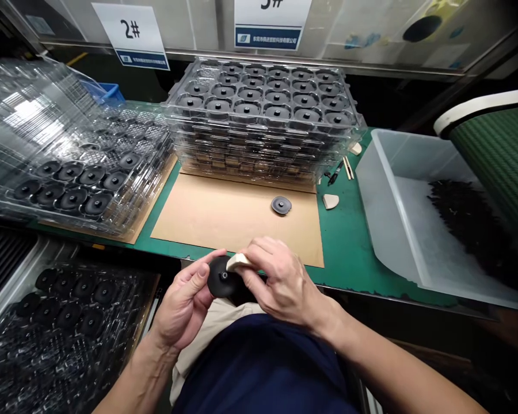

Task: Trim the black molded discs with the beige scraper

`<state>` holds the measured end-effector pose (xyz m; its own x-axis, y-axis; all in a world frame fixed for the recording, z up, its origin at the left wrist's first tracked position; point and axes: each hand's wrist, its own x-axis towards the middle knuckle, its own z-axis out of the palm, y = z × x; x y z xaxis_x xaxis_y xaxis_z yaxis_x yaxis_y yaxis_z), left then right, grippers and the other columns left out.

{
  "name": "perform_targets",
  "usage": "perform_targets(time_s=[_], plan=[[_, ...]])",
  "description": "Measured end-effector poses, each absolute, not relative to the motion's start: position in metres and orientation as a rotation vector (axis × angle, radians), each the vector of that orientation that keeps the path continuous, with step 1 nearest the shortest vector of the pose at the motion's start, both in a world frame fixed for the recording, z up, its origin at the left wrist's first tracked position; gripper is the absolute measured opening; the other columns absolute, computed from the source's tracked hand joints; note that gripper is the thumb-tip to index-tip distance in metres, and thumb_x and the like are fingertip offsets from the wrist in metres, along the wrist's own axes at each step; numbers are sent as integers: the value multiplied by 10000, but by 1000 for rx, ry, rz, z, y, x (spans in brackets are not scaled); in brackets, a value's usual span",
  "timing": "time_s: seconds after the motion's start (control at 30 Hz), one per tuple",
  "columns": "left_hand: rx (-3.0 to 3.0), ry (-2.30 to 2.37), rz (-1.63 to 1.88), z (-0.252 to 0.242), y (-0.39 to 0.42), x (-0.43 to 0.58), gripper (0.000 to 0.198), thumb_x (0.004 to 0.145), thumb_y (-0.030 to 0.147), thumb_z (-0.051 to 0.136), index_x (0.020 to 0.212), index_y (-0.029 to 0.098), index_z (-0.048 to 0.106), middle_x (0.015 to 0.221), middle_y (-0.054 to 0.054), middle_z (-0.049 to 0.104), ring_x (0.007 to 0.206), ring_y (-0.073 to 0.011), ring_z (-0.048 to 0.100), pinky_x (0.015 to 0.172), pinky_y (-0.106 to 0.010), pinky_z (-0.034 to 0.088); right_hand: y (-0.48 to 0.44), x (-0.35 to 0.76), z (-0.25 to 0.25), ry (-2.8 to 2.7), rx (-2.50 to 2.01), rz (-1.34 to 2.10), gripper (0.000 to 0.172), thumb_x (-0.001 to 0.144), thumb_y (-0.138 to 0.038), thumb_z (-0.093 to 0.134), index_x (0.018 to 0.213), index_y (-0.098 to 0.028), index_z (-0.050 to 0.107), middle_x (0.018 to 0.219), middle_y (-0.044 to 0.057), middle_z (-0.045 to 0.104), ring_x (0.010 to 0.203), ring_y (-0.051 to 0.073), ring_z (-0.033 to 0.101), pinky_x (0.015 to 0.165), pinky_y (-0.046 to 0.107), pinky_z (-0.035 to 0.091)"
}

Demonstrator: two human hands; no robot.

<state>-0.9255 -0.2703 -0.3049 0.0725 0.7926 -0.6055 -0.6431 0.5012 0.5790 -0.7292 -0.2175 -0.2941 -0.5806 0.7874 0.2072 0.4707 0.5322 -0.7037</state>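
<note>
Matt black plastic disc [221, 277], smooth cream scraper [237, 262], glossy clear plastic trays [263, 123], matt brown cardboard sheet [233, 215], smooth green worktop [345, 241], translucent frosted plastic bin [384, 190].

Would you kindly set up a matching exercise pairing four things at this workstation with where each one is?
Things:
1. black disc
2. pale tool
3. loose disc
4. grey tub

Places:
A. on the cardboard sheet
B. pinched in the right hand
C. at the right of the green mat
D. held in the left hand

Pairs: 1-D, 2-B, 3-A, 4-C
</note>
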Motion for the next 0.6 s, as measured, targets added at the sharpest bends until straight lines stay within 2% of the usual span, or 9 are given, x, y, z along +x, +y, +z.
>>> perform_targets(time_s=[0.07, 0.13, 0.23, 0.3, 0.4, 0.47, 0.53, 0.6], plan=[[203, 1015, 975, -307, -271, -925, 308, 895, 346, 653, 1141, 179, 735, 1145, -82, 738, 902, -151, 714, 790, -321, 676, -215, -728, -293, -2332, -974, 759, 148, 1022, -233, 492, 983, -166, 617, 939, 60, 591, 866, 191, 485, 801, 359, 367], [197, 1000, 887, -309, -274, -924, 283, 903, 391, 633, 1033, 163, 739, 993, -66, 735, 794, -151, 693, 687, -378, 678, -211, -728, -292, -2372, -856, 750, 184, 1035, -236, 477, 1064, -173, 648, 968, 67, 607, 864, 192, 488, 799, 364, 372], [145, 969, 797, -313, -278, -922, 324, 897, 441, 625, 937, 135, 727, 793, -58, 696, 687, -169, 683, 571, -369, 652, -206, -728, -289, -2399, -624, 805, 226, 1039, -223, 467, 1154, -186, 658, 986, 68, 618, 829, 184, 473, 770, 351, 385], [118, 932, 759, -314, -279, -921, 330, 894, 440, 627, 978, 137, 728, 809, -74, 708, 692, -196, 701, 554, -375, 645, -203, -728, -288, -2429, -479, 827, 234, 1027, -207, 474, 1171, -207, 658, 1033, 65, 633, 860, 187, 486, 779, 347, 395], [76, 896, 882, -314, -277, -921, 316, 895, 392, 645, 1131, 195, 718, 1037, -83, 743, 853, -198, 730, 708, -392, 676, -203, -728, -291, -2417, -582, 738, 191, 1011, -216, 497, 1115, -199, 656, 1019, 65, 635, 896, 197, 501, 808, 361, 392], [102, 932, 1081, -317, -274, -920, 374, 874, 324, 693, 1242, 257, 684, 1189, -63, 724, 1012, -169, 718, 879, -343, 658, -208, -730, -295, -2288, -905, 724, 134, 986, -240, 533, 910, -165, 614, 858, 48, 586, 788, 173, 472, 735, 342, 369], [203, 1014, 1242, -321, -270, -919, 496, 801, 221, 779, 1280, 294, 670, 1216, -37, 718, 1086, -132, 697, 956, -245, 613, -214, -736, -296, -2120, -1192, 946, 242, 972, -271, 550, 755, -174, 508, 713, 2, 501, 665, 136, 418, 629, 313, 319], [337, 1079, 1324, -325, -269, -916, 585, 708, 123, 842, 1246, 299, 695, 1195, -22, 725, 1102, -121, 690, 955, -189, 591, -220, -744, -293, -1950, -1308, 1254, 286, 987, -326, 545, 746, -182, 489, 671, -28, 478, 609, 111, 399, 573, 295, 293]])
